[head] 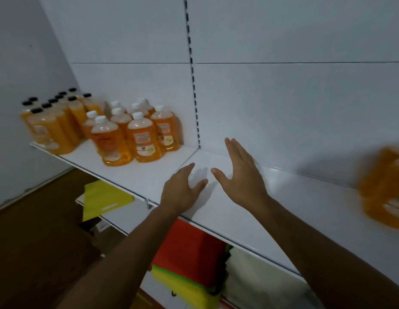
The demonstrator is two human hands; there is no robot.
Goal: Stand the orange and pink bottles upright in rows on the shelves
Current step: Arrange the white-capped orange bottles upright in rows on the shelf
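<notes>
With both the left hand [183, 190] and right hand [238, 170] spread and each grip empty over the bare shelf [249, 210], reach to three o'clock for the blurred orange bottle [383, 186], then stand it beside the upright bottles [136, 130] at ten o'clock.

Dim, bluish light; soft hand shadows on shelf [249, 210]; right-edge bottle [385, 188] motion-blurred; wide-angle bowing.
</notes>
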